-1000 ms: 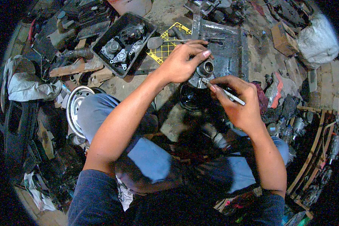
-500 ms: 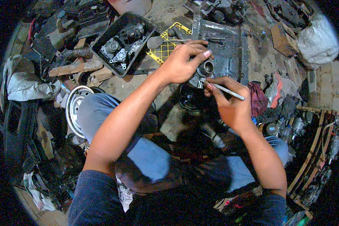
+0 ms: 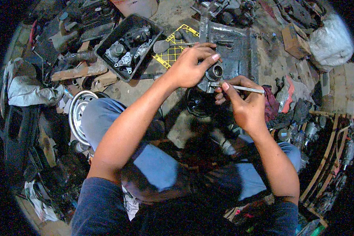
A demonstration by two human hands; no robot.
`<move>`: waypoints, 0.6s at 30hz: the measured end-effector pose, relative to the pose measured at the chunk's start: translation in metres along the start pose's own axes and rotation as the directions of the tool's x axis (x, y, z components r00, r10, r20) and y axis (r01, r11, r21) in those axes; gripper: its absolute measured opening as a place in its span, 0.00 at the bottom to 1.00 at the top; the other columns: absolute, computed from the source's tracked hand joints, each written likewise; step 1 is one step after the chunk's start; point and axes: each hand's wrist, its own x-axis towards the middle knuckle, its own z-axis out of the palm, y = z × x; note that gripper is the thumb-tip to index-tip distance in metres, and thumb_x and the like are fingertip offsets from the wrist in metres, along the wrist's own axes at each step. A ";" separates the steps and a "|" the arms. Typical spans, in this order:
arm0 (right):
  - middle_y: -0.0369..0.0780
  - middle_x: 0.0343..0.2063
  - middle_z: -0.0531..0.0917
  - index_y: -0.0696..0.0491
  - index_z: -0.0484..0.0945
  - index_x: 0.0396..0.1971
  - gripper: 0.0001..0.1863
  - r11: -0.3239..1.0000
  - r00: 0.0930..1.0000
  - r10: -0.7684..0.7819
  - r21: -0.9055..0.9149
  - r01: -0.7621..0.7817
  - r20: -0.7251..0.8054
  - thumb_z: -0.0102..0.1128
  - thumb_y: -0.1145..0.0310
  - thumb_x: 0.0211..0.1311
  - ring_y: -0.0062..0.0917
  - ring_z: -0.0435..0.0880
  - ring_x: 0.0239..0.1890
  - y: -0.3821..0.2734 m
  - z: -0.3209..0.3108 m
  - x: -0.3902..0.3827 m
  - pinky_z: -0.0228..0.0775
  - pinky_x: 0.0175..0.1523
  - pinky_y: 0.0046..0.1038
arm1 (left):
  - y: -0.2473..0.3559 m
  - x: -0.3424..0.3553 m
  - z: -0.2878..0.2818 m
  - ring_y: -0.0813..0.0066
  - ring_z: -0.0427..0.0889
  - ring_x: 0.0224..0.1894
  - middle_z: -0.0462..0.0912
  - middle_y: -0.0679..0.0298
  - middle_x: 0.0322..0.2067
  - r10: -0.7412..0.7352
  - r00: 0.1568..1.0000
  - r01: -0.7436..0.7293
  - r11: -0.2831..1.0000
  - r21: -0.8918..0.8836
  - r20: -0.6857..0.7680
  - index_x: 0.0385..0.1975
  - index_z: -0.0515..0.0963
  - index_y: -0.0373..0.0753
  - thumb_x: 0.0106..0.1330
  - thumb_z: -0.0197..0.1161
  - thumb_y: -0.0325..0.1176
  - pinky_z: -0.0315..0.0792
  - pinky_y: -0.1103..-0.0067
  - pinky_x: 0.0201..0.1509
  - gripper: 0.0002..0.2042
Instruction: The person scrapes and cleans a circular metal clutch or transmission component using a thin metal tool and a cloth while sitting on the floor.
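Note:
A metal part [image 3: 215, 72] with a round, open neck stands in front of me above a dark round base [image 3: 198, 103]. Around its far left side my left hand [image 3: 192, 65] is closed, the thumb lying by the neck's rim; its lower fingers are partly hidden. In my right hand [image 3: 246, 103], a slim silver wrench [image 3: 247, 89] is pinched between thumb and fingers. The wrench's head meets a fitting low on the part's near side, and its shaft points right, almost level.
A black tray [image 3: 131, 78] of metal parts and a yellow grid [image 3: 167, 59] lie beyond my left hand. Behind the part is a dark metal pan [image 3: 244, 51]. A maroon rag [image 3: 270, 104] sits right of my right hand, a wheel rim [image 3: 75, 114] by my left knee.
My right hand has shifted slightly right, and the wrench's shaft has swung up from a downward slant to nearly level. My left hand stays on the metal part.

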 end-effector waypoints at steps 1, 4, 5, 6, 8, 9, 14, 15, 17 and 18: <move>0.41 0.28 0.87 0.62 0.81 0.34 0.08 1.000 1.000 -0.004 -0.006 0.004 -0.003 0.63 0.72 0.69 0.22 0.86 0.27 -0.001 0.001 -0.001 0.80 0.35 0.24 | 0.000 0.000 0.001 0.52 0.75 0.64 0.86 0.52 0.46 0.015 1.000 -0.015 1.000 0.000 -0.020 0.39 0.85 0.31 0.75 0.56 0.41 0.66 0.63 0.68 0.17; 0.41 0.29 0.87 0.61 0.82 0.34 0.07 0.999 1.000 -0.028 -0.027 0.028 -0.008 0.63 0.72 0.69 0.21 0.86 0.28 0.004 0.002 -0.002 0.80 0.35 0.24 | -0.001 0.000 0.002 0.52 0.76 0.63 0.87 0.52 0.44 0.031 0.999 -0.031 1.000 0.004 -0.044 0.37 0.85 0.32 0.74 0.57 0.42 0.68 0.63 0.66 0.17; 0.41 0.29 0.88 0.61 0.83 0.35 0.07 0.999 0.999 -0.038 -0.034 0.038 -0.009 0.63 0.72 0.69 0.21 0.86 0.28 0.006 0.003 -0.002 0.79 0.35 0.24 | -0.001 -0.001 0.002 0.52 0.76 0.63 0.87 0.53 0.44 0.031 0.998 -0.031 1.000 0.006 -0.046 0.37 0.85 0.32 0.74 0.57 0.42 0.69 0.64 0.66 0.17; 0.41 0.29 0.88 0.61 0.83 0.35 0.07 0.999 0.999 -0.042 -0.028 0.042 -0.009 0.62 0.73 0.69 0.21 0.86 0.28 0.007 0.004 -0.002 0.79 0.35 0.23 | -0.002 -0.001 0.002 0.52 0.76 0.63 0.87 0.53 0.44 0.030 0.998 -0.030 1.000 0.002 -0.047 0.37 0.85 0.32 0.74 0.57 0.42 0.69 0.64 0.66 0.17; 0.41 0.29 0.88 0.61 0.83 0.35 0.06 0.999 0.999 -0.050 -0.015 0.050 -0.010 0.62 0.74 0.69 0.20 0.86 0.29 0.009 0.008 -0.002 0.79 0.36 0.23 | -0.003 -0.002 0.002 0.52 0.76 0.62 0.87 0.53 0.44 0.029 0.998 -0.029 1.000 -0.006 -0.050 0.37 0.85 0.32 0.74 0.57 0.42 0.69 0.64 0.65 0.17; 0.40 0.29 0.87 0.61 0.83 0.35 0.06 0.996 0.997 -0.066 -0.053 0.065 -0.031 0.62 0.74 0.69 0.20 0.86 0.28 0.012 0.009 -0.002 0.79 0.35 0.23 | -0.001 -0.001 0.002 0.53 0.75 0.63 0.86 0.52 0.45 0.017 0.999 -0.017 1.000 -0.006 -0.027 0.39 0.84 0.31 0.75 0.56 0.41 0.67 0.64 0.67 0.17; 0.39 0.26 0.86 0.60 0.83 0.35 0.05 1.000 0.999 0.009 -0.026 -0.008 0.043 0.60 0.74 0.70 0.18 0.83 0.26 0.006 0.008 -0.001 0.77 0.33 0.22 | 0.001 -0.003 0.000 0.54 0.74 0.65 0.86 0.50 0.47 -0.014 1.000 0.014 1.000 -0.007 -0.027 0.41 0.83 0.28 0.76 0.56 0.40 0.65 0.64 0.69 0.18; 0.38 0.26 0.86 0.60 0.82 0.35 0.06 0.999 0.999 0.021 -0.037 -0.019 0.046 0.60 0.74 0.70 0.18 0.83 0.25 0.004 0.006 -0.001 0.76 0.32 0.22 | 0.000 -0.002 0.000 0.54 0.74 0.65 0.86 0.50 0.47 -0.008 1.000 0.008 1.000 0.002 -0.015 0.41 0.83 0.28 0.76 0.56 0.40 0.66 0.64 0.69 0.18; 0.38 0.25 0.85 0.60 0.81 0.35 0.06 0.997 0.998 0.045 -0.060 -0.042 0.053 0.60 0.74 0.71 0.18 0.82 0.25 0.003 0.005 -0.003 0.75 0.31 0.22 | -0.002 -0.002 -0.002 0.53 0.75 0.65 0.86 0.50 0.46 0.004 1.000 -0.004 1.000 0.021 0.007 0.41 0.84 0.28 0.75 0.56 0.40 0.66 0.64 0.69 0.18; 0.38 0.26 0.85 0.60 0.81 0.34 0.06 1.000 1.000 0.005 0.022 -0.005 -0.006 0.60 0.73 0.71 0.17 0.81 0.25 0.008 0.007 -0.004 0.74 0.30 0.22 | 0.000 -0.002 -0.001 0.53 0.75 0.65 0.86 0.50 0.46 0.002 1.000 -0.002 1.000 0.012 0.000 0.41 0.84 0.28 0.76 0.56 0.40 0.66 0.64 0.68 0.18</move>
